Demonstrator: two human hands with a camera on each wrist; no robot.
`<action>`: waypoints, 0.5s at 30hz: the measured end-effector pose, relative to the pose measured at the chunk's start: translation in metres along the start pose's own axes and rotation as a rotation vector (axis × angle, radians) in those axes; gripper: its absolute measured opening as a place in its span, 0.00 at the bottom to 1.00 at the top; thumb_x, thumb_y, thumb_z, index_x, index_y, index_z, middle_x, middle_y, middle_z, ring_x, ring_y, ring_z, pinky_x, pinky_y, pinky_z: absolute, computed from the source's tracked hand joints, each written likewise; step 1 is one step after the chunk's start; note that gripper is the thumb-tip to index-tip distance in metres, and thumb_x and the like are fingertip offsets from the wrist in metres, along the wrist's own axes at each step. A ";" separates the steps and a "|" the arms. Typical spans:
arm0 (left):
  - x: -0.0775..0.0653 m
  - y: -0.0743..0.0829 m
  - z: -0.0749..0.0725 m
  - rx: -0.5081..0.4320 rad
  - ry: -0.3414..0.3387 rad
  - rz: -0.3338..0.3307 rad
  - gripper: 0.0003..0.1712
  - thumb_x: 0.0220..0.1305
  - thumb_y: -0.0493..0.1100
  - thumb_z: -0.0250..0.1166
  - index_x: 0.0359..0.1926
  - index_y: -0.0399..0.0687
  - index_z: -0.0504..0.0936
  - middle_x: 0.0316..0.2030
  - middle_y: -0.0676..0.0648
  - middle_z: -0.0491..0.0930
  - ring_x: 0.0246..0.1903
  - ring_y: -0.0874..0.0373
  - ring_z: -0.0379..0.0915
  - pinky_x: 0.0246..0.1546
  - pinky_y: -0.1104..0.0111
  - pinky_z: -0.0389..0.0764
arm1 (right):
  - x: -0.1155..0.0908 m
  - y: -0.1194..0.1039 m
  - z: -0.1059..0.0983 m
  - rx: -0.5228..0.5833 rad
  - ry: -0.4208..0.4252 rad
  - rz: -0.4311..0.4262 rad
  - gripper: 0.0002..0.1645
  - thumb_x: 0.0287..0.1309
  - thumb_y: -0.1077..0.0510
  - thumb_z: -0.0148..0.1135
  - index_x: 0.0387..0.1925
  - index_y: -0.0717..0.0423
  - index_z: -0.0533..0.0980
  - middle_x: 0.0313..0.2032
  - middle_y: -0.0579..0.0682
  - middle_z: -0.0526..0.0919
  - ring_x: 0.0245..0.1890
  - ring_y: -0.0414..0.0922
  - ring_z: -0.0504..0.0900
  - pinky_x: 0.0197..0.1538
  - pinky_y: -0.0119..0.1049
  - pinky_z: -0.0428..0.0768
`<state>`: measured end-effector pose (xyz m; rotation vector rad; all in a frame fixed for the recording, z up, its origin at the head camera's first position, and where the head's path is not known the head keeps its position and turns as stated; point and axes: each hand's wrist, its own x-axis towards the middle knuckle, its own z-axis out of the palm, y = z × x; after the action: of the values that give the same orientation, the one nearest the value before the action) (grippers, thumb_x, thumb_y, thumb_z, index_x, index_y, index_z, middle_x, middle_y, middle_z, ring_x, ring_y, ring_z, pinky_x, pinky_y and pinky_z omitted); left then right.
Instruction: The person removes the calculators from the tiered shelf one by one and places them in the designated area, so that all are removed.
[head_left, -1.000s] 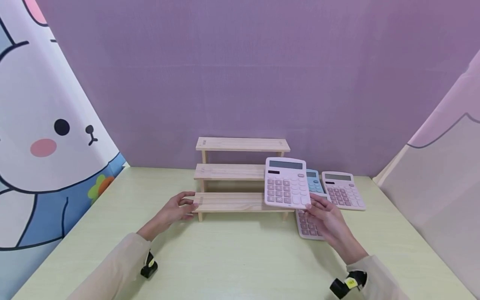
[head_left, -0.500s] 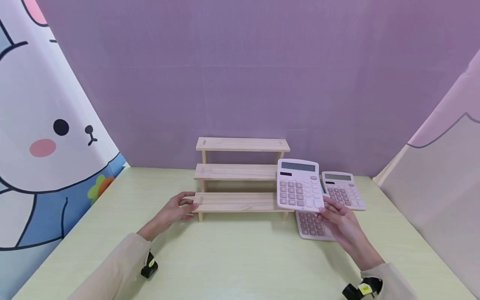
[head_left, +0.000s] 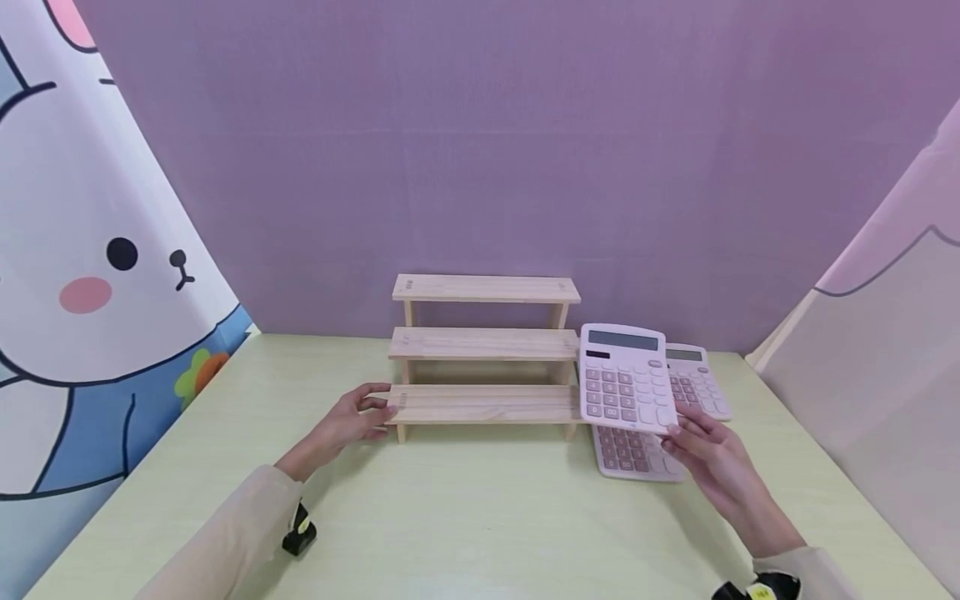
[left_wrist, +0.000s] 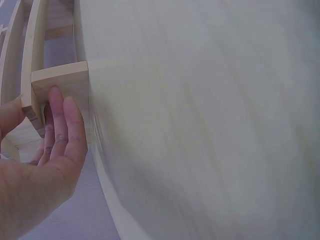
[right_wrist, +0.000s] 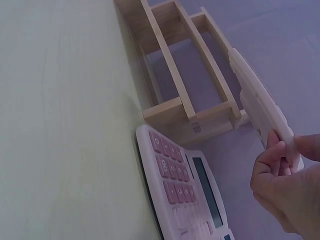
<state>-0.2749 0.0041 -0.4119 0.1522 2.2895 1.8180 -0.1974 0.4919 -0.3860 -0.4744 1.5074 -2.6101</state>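
A three-tier wooden display stand (head_left: pixel 483 403) stands before the purple backdrop. My left hand (head_left: pixel 348 429) grips the left end of its lowest step; in the left wrist view the thumb is on the board and the fingers (left_wrist: pixel 61 125) reach beneath. My right hand (head_left: pixel 716 467) pinches a pink calculator (head_left: pixel 624 379) by its lower right corner. This calculator is raised, its keys facing me, just right of the stand. Under it a second pink calculator (right_wrist: pixel 175 185) lies on the table, partly covered in the head view.
Behind the held one, to the right, another pink calculator (head_left: pixel 701 387) lies on the table (head_left: pixel 480 517), partly hidden. The purple backdrop (head_left: pixel 480 150) rises close behind the stand. Printed cloth panels border the table on the left (head_left: pixel 112 333) and right (head_left: pixel 877 333).
My right hand has carried the pink calculator rightward and slightly down, off the stand's right end. It now hides the blue calculator seen earlier. The left hand has stayed in place.
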 end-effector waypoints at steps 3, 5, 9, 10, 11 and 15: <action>0.000 0.000 0.000 -0.001 0.000 -0.001 0.32 0.62 0.39 0.59 0.64 0.37 0.57 0.49 0.36 0.70 0.39 0.55 0.78 0.42 0.61 0.82 | -0.003 -0.001 -0.005 0.015 -0.014 -0.010 0.22 0.62 0.76 0.38 0.48 0.57 0.72 0.39 0.52 0.81 0.38 0.42 0.81 0.44 0.30 0.81; 0.000 0.000 0.000 -0.002 0.001 -0.001 0.32 0.62 0.39 0.59 0.64 0.37 0.57 0.49 0.37 0.70 0.38 0.55 0.78 0.42 0.61 0.82 | -0.005 -0.001 -0.009 0.023 -0.023 -0.016 0.22 0.62 0.76 0.38 0.49 0.57 0.72 0.39 0.53 0.81 0.38 0.43 0.81 0.45 0.30 0.81; 0.000 0.001 0.000 -0.006 -0.001 -0.003 0.32 0.62 0.39 0.59 0.64 0.38 0.57 0.48 0.38 0.70 0.38 0.54 0.78 0.42 0.60 0.82 | -0.009 -0.003 -0.016 0.036 -0.047 -0.019 0.23 0.62 0.77 0.37 0.50 0.58 0.71 0.41 0.53 0.80 0.40 0.44 0.81 0.46 0.31 0.81; 0.000 0.001 0.000 -0.007 -0.001 -0.004 0.32 0.62 0.39 0.59 0.64 0.38 0.57 0.48 0.38 0.70 0.38 0.55 0.78 0.43 0.60 0.82 | -0.010 -0.004 -0.018 0.038 -0.054 -0.018 0.23 0.62 0.76 0.37 0.50 0.58 0.71 0.41 0.54 0.80 0.41 0.44 0.81 0.47 0.31 0.81; 0.000 0.001 0.000 -0.008 -0.001 -0.006 0.32 0.62 0.39 0.59 0.64 0.38 0.57 0.47 0.38 0.70 0.38 0.55 0.78 0.43 0.60 0.82 | -0.011 -0.004 -0.019 0.042 -0.061 -0.018 0.23 0.62 0.77 0.36 0.51 0.58 0.71 0.42 0.54 0.80 0.41 0.44 0.80 0.47 0.31 0.81; 0.000 0.001 0.000 -0.004 0.001 -0.014 0.32 0.62 0.39 0.59 0.64 0.38 0.57 0.47 0.39 0.70 0.38 0.55 0.77 0.42 0.61 0.82 | -0.015 -0.004 -0.026 0.044 -0.079 -0.012 0.24 0.62 0.77 0.35 0.51 0.59 0.71 0.43 0.54 0.80 0.42 0.44 0.80 0.48 0.32 0.81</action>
<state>-0.2751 0.0043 -0.4112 0.1336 2.2816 1.8165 -0.1911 0.5192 -0.3976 -0.5777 1.4251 -2.5945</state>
